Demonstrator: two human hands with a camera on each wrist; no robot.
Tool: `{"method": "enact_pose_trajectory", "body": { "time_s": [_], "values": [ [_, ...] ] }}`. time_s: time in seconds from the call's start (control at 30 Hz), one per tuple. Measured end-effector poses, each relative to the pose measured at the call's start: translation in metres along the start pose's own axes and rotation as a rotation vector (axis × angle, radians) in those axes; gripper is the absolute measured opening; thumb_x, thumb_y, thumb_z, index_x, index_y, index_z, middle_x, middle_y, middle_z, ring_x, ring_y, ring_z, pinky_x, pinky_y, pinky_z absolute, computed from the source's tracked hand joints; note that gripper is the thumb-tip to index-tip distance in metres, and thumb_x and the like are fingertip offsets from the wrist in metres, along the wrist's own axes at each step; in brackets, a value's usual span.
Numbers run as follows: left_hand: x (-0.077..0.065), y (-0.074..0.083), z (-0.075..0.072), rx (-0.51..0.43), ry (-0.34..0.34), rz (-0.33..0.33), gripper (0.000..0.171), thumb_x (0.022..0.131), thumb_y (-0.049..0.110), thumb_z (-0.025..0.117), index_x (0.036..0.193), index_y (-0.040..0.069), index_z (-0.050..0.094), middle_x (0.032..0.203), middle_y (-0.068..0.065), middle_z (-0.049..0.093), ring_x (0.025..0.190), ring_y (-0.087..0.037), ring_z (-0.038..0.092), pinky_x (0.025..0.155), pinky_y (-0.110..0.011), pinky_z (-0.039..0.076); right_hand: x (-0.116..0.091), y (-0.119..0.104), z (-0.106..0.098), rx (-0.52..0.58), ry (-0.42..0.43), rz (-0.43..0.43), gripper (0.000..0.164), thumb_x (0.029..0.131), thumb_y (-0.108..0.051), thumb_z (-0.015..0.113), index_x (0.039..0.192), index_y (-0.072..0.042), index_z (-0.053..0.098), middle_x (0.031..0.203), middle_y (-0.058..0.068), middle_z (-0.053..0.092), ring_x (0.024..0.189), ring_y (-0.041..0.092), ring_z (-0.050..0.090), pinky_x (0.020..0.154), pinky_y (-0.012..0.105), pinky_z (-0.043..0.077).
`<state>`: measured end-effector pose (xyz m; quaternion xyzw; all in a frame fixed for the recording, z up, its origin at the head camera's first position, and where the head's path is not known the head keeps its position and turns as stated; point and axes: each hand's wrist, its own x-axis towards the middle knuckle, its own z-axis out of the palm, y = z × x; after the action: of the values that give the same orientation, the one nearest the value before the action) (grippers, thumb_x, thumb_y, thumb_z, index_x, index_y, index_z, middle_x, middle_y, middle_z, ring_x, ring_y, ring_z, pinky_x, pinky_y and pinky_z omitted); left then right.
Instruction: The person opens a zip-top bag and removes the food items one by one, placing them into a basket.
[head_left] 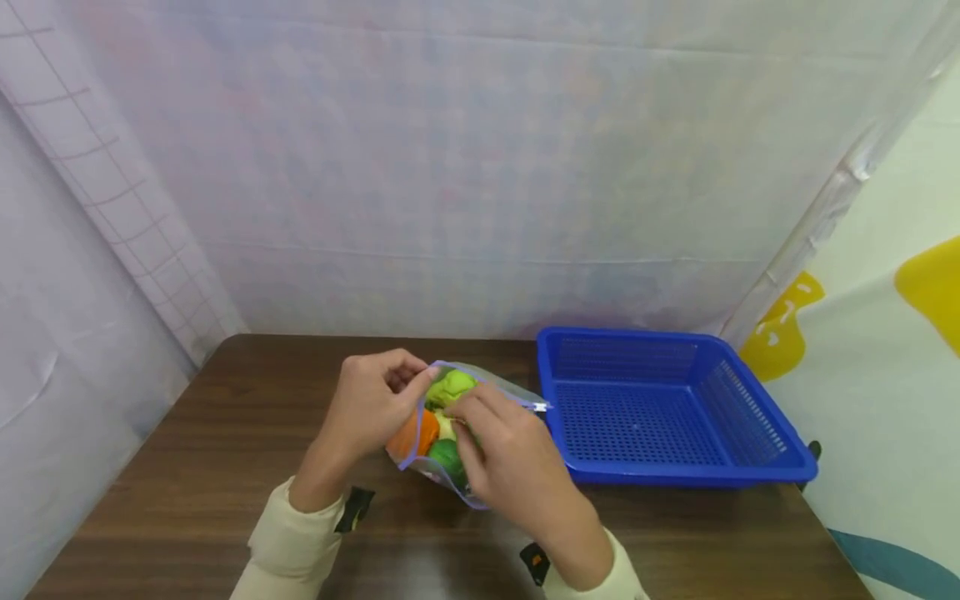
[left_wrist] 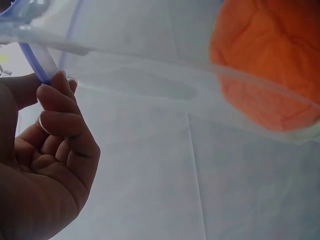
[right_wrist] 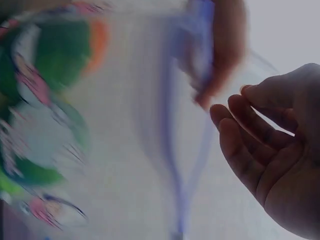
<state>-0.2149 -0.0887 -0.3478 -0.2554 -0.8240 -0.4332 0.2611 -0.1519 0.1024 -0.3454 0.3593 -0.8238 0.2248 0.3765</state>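
Observation:
A clear zip bag [head_left: 517, 388] with a purple rim is spread at the mouth, and colourful pieces fill it. Inside are an orange rounded piece [head_left: 428, 432], a dark green one [head_left: 447, 457], a pale yellow one [head_left: 445, 427] and a leafy yellow-green one [head_left: 452, 386]. My left hand [head_left: 372, 402] pinches the purple rim [left_wrist: 37, 65] between thumb and forefinger. Over the bag's mouth, my right hand [head_left: 513, 454] has loosely bent fingers; the right wrist view shows nothing between its thumb and fingertips [right_wrist: 235, 102]. A white zip slider [head_left: 538, 407] sits at the rim's right end.
A blue perforated basket [head_left: 675, 477] stands to the right of the bag on the dark wooden table [head_left: 420, 542]. Pale curtains [head_left: 480, 167] hang behind the table and at its sides.

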Motion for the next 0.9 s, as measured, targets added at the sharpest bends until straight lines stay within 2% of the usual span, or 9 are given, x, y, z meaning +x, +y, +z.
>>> {"method": "enact_pose_trajectory", "body": {
  "time_s": [0.1,0.17,0.27,0.37,0.53,0.7,0.9],
  "values": [
    [-0.001,0.0,-0.001,0.0,-0.014,-0.005,0.011,0.089,0.018,0.078,0.08,0.012,0.075,0.061,0.007,0.064,0.048,-0.004,0.051,0.045,-0.025,0.045,-0.003,-0.002,0.019,-0.094,-0.107,0.001,0.014,0.085,-0.003,0.07,0.097,-0.01,0.07,0.097,0.0,0.067,0.081,0.01,0.064,0.068,0.021,0.055],
    [-0.002,0.0,-0.001,0.009,-0.02,0.001,0.011,0.089,0.018,0.078,0.08,0.012,0.076,0.061,0.007,0.064,0.049,-0.004,0.051,0.045,-0.025,0.044,-0.005,-0.001,0.03,-0.146,-0.197,0.035,0.016,0.086,-0.007,0.072,0.101,-0.011,0.071,0.099,-0.001,0.067,0.084,0.011,0.063,0.069,0.023,0.055],
    [-0.002,0.0,-0.001,0.033,-0.017,0.032,0.01,0.088,0.016,0.078,0.079,0.012,0.076,0.061,0.007,0.063,0.049,-0.003,0.05,0.045,-0.024,0.044,-0.008,0.003,0.041,-0.204,-0.328,0.097,0.023,0.088,-0.015,0.074,0.11,-0.013,0.07,0.105,-0.001,0.066,0.089,0.013,0.063,0.072,0.027,0.056],
    [-0.003,0.0,0.0,0.059,-0.016,0.072,0.009,0.087,0.015,0.079,0.079,0.012,0.076,0.061,0.008,0.064,0.05,-0.001,0.05,0.046,-0.023,0.044,-0.011,0.007,0.048,-0.252,-0.422,0.142,0.035,0.086,-0.027,0.078,0.117,-0.014,0.068,0.11,0.0,0.066,0.093,0.017,0.064,0.075,0.032,0.056],
    [-0.003,0.003,0.0,0.086,-0.031,0.108,0.009,0.087,0.014,0.079,0.078,0.012,0.076,0.063,0.008,0.065,0.052,0.0,0.051,0.048,-0.021,0.044,-0.014,0.009,0.051,-0.344,-0.495,0.189,0.044,0.08,-0.041,0.082,0.113,-0.016,0.068,0.109,0.002,0.067,0.094,0.023,0.065,0.076,0.039,0.055],
    [-0.005,0.003,-0.001,0.1,-0.045,0.136,0.009,0.086,0.011,0.078,0.077,0.01,0.075,0.063,0.007,0.063,0.053,-0.001,0.049,0.049,-0.02,0.044,-0.015,0.007,0.049,-0.374,-0.57,0.253,0.044,0.08,-0.049,0.08,0.109,-0.018,0.07,0.109,0.003,0.067,0.101,0.026,0.064,0.085,0.046,0.052],
    [-0.006,0.004,-0.001,0.094,-0.052,0.145,0.009,0.086,0.01,0.078,0.077,0.011,0.075,0.064,0.007,0.063,0.053,0.0,0.048,0.048,-0.02,0.043,-0.016,0.006,0.047,-0.369,-0.686,0.239,0.04,0.083,-0.051,0.076,0.107,-0.02,0.07,0.103,0.0,0.066,0.102,0.023,0.063,0.091,0.046,0.048]
  ]
}}
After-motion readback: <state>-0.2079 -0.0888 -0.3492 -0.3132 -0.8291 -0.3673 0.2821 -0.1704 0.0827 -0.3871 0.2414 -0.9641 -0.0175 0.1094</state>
